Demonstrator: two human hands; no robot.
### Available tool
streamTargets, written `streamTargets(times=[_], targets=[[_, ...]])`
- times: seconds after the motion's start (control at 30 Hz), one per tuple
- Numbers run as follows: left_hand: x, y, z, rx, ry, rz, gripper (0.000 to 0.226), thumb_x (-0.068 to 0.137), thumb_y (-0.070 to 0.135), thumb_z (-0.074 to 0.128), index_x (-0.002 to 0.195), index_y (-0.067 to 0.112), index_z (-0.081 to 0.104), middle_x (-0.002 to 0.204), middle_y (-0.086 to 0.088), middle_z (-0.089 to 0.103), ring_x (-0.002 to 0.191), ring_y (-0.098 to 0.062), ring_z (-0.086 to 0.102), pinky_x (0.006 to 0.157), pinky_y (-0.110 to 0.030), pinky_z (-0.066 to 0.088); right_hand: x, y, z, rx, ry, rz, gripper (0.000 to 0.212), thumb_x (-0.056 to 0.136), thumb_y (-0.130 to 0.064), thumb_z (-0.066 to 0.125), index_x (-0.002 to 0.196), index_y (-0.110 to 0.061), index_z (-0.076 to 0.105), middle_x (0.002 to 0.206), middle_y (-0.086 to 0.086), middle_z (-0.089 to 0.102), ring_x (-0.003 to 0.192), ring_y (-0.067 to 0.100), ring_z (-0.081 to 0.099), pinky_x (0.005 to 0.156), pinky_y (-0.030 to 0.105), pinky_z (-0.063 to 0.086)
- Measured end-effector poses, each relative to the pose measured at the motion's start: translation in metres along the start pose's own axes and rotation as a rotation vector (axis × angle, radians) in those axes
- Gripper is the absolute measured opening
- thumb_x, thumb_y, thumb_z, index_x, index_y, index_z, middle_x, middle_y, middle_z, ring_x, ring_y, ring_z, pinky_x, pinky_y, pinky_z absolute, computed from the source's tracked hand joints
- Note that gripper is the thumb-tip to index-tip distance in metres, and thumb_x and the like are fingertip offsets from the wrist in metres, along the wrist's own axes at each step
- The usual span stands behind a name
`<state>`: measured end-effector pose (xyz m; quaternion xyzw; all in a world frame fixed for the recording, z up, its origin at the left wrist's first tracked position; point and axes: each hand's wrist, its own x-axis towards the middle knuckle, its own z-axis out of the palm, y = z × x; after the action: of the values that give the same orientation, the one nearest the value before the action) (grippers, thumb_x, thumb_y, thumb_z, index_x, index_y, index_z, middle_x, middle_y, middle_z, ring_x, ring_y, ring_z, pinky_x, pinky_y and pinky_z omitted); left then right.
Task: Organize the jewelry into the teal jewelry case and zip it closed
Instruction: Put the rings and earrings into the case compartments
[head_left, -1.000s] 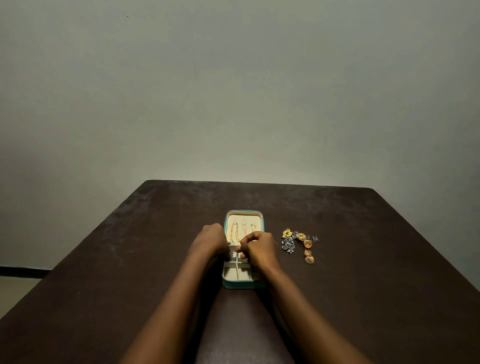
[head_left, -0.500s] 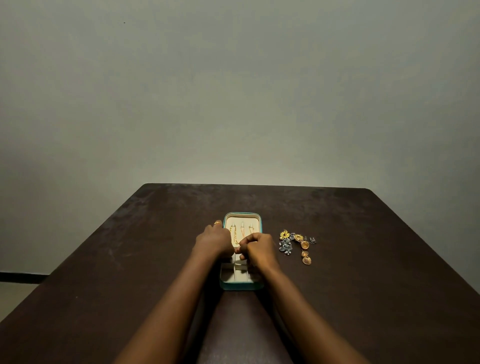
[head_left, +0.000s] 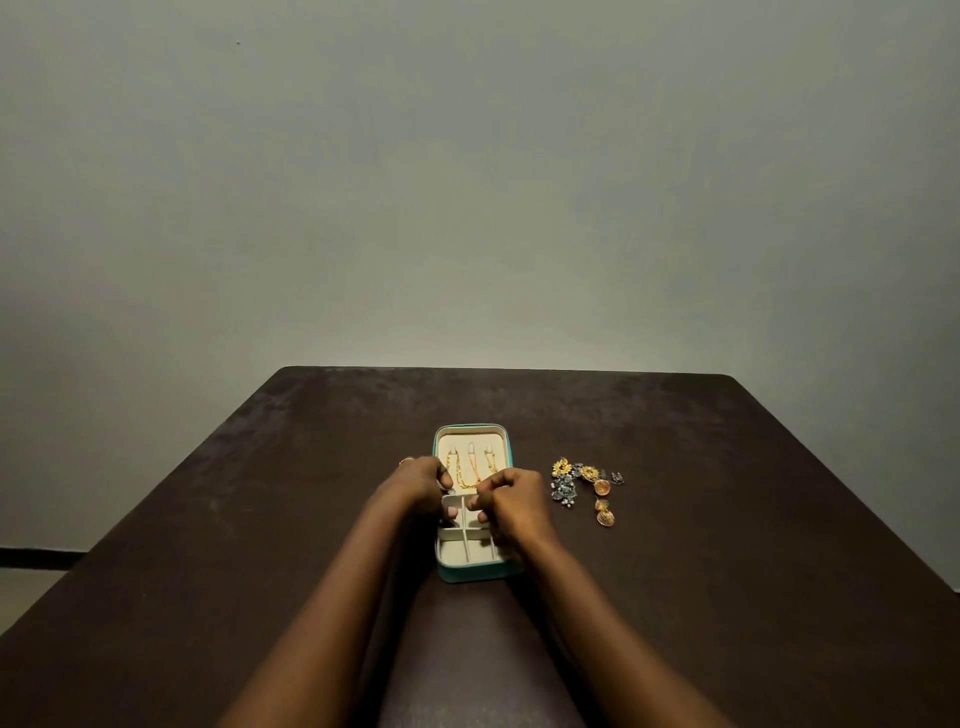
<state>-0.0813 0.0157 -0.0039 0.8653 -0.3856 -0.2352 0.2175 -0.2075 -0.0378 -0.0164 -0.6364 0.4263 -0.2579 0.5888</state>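
On the dark table (head_left: 234, 519), the left hand (head_left: 418, 486) sits at the left rim of the case (head_left: 478, 573), about where lid meets tray. Its fingers are curled, but whether they pinch a small piece or only steady the rim I cannot tell. The case lies open and flat in the middle of the table. The lid is on the far side with three chains (head_left: 470, 470) hung inside it, so that part of the sorting looks done. The divided tray (head_left: 452, 551) is on the near side, and its nearest compartments look bare. The right hand (head_left: 517, 506) hovers over the tray's far compartments with fingertips drawn together as if placing something tiny. What it holds, if anything, is too small to make out. Further right, apart from the case, a cluster of loose pieces (head_left: 584, 488) waits on the table: yellow flower shapes, grey beaded ones and orange discs. My judgement is that the job is under halfway. Those pieces must go in, then the lid folded over and the zip run round.
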Motion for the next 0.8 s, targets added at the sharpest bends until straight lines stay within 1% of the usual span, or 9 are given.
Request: streamTargets(times=[0.07,0.13,0.23,0.27,0.43,0.57,0.7,0.73,0.8], targets=[[-0.002,-0.002,0.000,-0.030,-0.030,-0.012,0.026,0.081,-0.004,0.061,0.075,0.019,0.050,0.094,-0.002,0.057,0.070,-0.005,0.049,0.044,-0.012,0.038,0.000,0.001,-0.001,0.006,0.003,0.001,0.024,0.077,0.006,0.053,0.063,-0.013,0.056,0.069,0.011,0.069,0.042,0.011,0.053,0.037,0.017,0.035],[-0.002,-0.002,-0.001,-0.034,-0.046,-0.012,0.027,0.081,-0.004,0.064,0.073,0.019,0.052,0.086,0.001,0.056,0.072,-0.007,0.050,0.048,-0.013,0.041,0.000,0.001,-0.001,0.008,0.003,0.001,0.024,0.077,0.006,0.053,0.063,-0.013,0.057,0.070,0.012,0.069,0.043,0.011,0.053,0.038,0.019,0.037],[-0.004,0.002,-0.001,0.005,-0.028,-0.019,0.027,0.076,0.001,0.071,0.072,0.020,0.053,0.089,0.002,0.056,0.085,-0.012,0.052,0.065,-0.020,0.044,-0.002,0.000,-0.001,0.004,0.002,0.000,0.024,0.077,0.006,0.054,0.064,-0.014,0.057,0.068,0.009,0.069,0.044,0.010,0.054,0.038,0.019,0.038],[-0.005,0.003,0.000,0.030,-0.012,-0.017,0.027,0.075,0.002,0.073,0.072,0.020,0.053,0.090,0.001,0.056,0.085,-0.013,0.052,0.067,-0.022,0.043,-0.003,0.001,-0.001,0.004,0.002,0.002,0.024,0.077,0.006,0.054,0.063,-0.014,0.057,0.066,0.008,0.068,0.044,0.010,0.054,0.037,0.018,0.037],[-0.008,0.006,0.003,0.140,0.048,-0.021,0.022,0.071,0.009,0.071,0.072,0.021,0.052,0.102,-0.005,0.059,0.086,-0.016,0.056,0.069,-0.026,0.044,-0.003,0.002,0.000,0.015,-0.004,0.002,0.024,0.075,0.007,0.055,0.063,-0.014,0.057,0.066,0.008,0.068,0.043,0.011,0.054,0.038,0.018,0.038],[-0.008,0.006,0.000,0.115,0.034,-0.018,0.026,0.069,0.014,0.079,0.072,0.019,0.054,0.100,-0.004,0.060,0.086,-0.015,0.055,0.070,-0.026,0.043,-0.005,-0.002,-0.007,0.024,-0.007,-0.009,0.023,0.078,0.007,0.054,0.065,-0.012,0.056,0.066,0.008,0.067,0.045,0.011,0.053,0.040,0.019,0.038],[-0.009,0.024,-0.006,0.158,0.116,0.095,0.016,0.075,0.015,0.074,0.086,0.015,0.063,0.106,-0.006,0.061,0.095,-0.020,0.057,0.073,-0.025,0.042,-0.001,-0.003,-0.016,0.070,-0.006,-0.010,0.025,0.077,0.011,0.050,0.064,-0.009,0.056,0.064,0.011,0.065,0.045,0.015,0.051,0.046,0.025,0.040],[-0.009,0.031,-0.006,0.148,0.139,0.140,0.016,0.077,0.016,0.073,0.089,0.015,0.064,0.104,-0.005,0.060,0.096,-0.020,0.056,0.073,-0.025,0.041,0.001,-0.004,-0.020,0.061,0.008,-0.015,0.026,0.076,0.012,0.051,0.062,-0.010,0.057,0.063,0.011,0.066,0.045,0.015,0.052,0.047,0.025,0.041],[-0.010,0.049,0.000,0.118,0.144,0.222,0.017,0.080,0.017,0.071,0.096,0.014,0.066,0.100,-0.006,0.062,0.089,-0.018,0.054,0.072,-0.024,0.038,0.003,-0.005,-0.029,0.030,0.040,-0.033,0.027,0.073,0.012,0.053,0.060,-0.011,0.058,0.060,0.007,0.065,0.042,0.011,0.053,0.042,0.019,0.040]])
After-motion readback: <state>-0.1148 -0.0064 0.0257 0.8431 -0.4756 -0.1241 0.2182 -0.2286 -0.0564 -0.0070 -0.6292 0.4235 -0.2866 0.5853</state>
